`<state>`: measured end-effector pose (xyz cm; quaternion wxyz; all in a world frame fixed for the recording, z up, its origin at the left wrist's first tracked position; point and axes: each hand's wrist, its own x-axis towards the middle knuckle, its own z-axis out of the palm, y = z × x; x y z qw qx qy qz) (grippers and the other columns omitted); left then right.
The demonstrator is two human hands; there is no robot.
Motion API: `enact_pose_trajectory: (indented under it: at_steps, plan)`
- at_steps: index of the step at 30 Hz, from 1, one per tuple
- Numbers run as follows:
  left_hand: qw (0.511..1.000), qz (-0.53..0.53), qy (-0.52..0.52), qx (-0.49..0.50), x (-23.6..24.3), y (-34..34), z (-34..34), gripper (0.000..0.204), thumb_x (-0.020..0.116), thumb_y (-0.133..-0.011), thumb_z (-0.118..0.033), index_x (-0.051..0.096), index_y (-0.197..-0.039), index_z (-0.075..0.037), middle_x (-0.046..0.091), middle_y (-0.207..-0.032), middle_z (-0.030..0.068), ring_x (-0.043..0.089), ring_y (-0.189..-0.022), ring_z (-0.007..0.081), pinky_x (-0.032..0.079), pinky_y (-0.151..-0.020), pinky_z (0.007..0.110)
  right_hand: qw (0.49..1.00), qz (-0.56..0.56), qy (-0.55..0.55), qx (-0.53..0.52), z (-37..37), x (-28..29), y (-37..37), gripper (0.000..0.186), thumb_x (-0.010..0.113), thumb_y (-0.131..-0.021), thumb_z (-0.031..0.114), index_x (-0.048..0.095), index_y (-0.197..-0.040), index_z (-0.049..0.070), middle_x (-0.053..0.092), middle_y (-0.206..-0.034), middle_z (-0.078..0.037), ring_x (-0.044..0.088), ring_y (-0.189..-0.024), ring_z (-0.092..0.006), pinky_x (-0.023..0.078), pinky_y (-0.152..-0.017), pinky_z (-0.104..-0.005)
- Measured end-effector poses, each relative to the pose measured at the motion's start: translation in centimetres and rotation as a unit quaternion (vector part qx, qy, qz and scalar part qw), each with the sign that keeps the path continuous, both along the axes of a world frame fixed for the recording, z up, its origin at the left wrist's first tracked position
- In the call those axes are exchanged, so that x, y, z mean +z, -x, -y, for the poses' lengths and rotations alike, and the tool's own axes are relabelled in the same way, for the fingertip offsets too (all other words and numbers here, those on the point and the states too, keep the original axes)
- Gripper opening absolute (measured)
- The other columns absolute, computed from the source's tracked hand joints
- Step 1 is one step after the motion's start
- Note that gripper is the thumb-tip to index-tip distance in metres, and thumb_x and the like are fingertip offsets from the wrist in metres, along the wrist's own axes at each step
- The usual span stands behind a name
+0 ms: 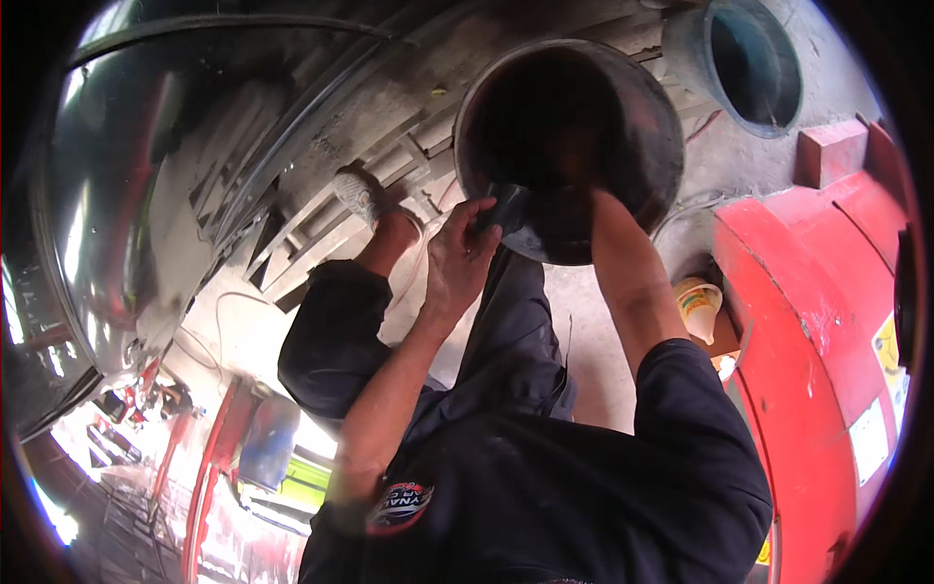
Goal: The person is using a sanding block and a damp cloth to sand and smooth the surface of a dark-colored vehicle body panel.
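Note:
In front of me stands a large round black bucket [662,146], its inside deep in shadow. My left hand [462,243] is closed at the bucket's near left rim, thumb and fingers around a small dark piece [505,211]. Its surface looks smooth and black, but its kind cannot be made out. My right hand [605,216] reaches down into the bucket over its near right rim. Shadow hides its fingers, so what they touch does not show.
A second, grey-blue bucket [754,68] sits at the far right. Red metal equipment [798,282] rises along my right, with a pale yellow-white container [699,310] beside it. A glossy dark car body [117,185] fills the left. Metal framing [321,219] lies on the floor near my foot.

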<state>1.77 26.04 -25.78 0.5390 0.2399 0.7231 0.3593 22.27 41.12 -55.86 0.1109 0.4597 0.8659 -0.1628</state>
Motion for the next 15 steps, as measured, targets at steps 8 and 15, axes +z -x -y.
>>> enact_pose_trajectory:
  at_steps: [8, 15]
  plan:
    - [0.996, -0.056, -0.067, -0.016, 2.4, 0.3, -4.4, 0.036, 0.073, -0.096, -0.003, 0.066, -0.131, -0.004, 0.069, -0.098, 0.0047, 0.063, -0.082, 0.0079, 0.054, -0.072, 0.026, 0.97, 0.115, 0.201, 0.077, -6.6, 3.8, -3.4, 0.025, 0.059, -0.097, 0.022, 0.076, -0.106, 0.006, 0.072, -0.106, -0.021, 0.068, -0.106, -0.0358, 0.056, -0.095, -0.0494]
    - [0.96, -0.152, -0.202, -0.117, 2.6, -4.1, -7.7, 0.042, 0.071, -0.093, -0.004, 0.064, -0.134, -0.007, 0.071, -0.11, 0.0185, 0.073, -0.091, 0.0336, 0.059, -0.079, 0.04, 0.94, 0.168, 0.162, 0.25, -7.7, 4.0, -15.0, 0.021, 0.067, -0.09, 0.024, 0.077, -0.1, 0.008, 0.076, -0.096, -0.019, 0.073, -0.093, -0.038, 0.059, -0.087, -0.0508]
